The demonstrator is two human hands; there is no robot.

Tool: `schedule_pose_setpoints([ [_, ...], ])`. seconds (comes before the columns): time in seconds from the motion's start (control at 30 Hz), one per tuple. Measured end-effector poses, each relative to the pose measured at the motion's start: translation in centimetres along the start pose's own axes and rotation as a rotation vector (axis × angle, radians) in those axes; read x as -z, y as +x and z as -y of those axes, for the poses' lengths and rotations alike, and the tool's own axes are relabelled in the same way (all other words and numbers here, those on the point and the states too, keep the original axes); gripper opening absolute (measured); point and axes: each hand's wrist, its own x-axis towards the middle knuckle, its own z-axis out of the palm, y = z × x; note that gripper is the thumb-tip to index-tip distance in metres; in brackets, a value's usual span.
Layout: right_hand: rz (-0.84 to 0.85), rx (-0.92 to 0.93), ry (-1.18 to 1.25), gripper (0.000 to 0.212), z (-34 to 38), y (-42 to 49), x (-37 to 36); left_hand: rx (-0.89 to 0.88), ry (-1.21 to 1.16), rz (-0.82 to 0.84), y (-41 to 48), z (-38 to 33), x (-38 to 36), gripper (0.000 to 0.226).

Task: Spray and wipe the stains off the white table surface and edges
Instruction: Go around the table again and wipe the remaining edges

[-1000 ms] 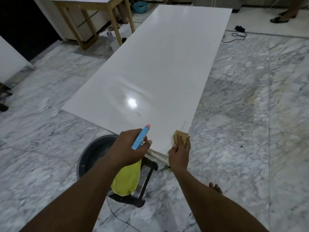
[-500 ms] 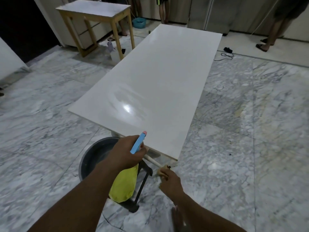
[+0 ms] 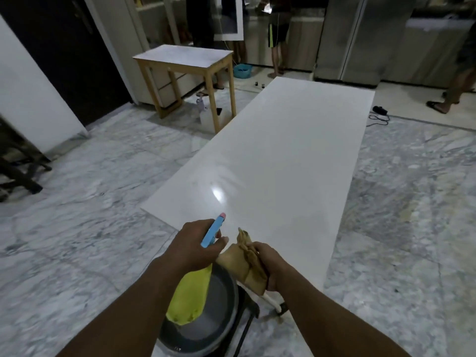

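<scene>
Long glossy white table top [image 3: 283, 150] runs from lower centre to upper right of the frame; no clear stains visible, only faint smear streaks near the glare at centre. Left hand [image 3: 195, 246] grips a yellow spray bottle with blue trigger head [image 3: 189, 297], nozzle aimed up the table; right hand [image 3: 273, 264] clutches a crumpled tan cloth [image 3: 244, 266] over the near edge, whether it touches the surface can't be told. Looks mid-task: near end seems wiped, far end and edges probably left. Grey round basin [image 3: 206, 320] on the marble floor [image 3: 77, 228], bottom centre; small wooden-legged table [image 3: 185, 57] upper left.
</scene>
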Motion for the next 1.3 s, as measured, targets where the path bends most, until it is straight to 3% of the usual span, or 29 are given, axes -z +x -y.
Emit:
schedule_pose_setpoints([
  [0.27, 0.065, 0.081, 0.247, 0.049, 7.5, 2.0, -2.9, 0.005, 0.012, -0.04, 3.3, 2.7, 4.3, 0.019],
  [0.6, 0.035, 0.175, 0.298, 0.046, 9.8, 3.0, -8.6, -0.087, 0.076, -0.04, 3.7, 5.8, 9.3, 0.026],
  [1.07, 0.11, 0.297, 0.525, 0.057, 6.9, 4.1, -34.2, -0.171, 0.048, -0.018, -2.8, 24.3, 23.7, 0.014],
  [1.3, 0.142, 0.331, 0.478, 0.063, 8.0, 5.4, -38.8, -0.202, 0.037, -0.048, -2.0, 29.9, 28.1, 0.017],
])
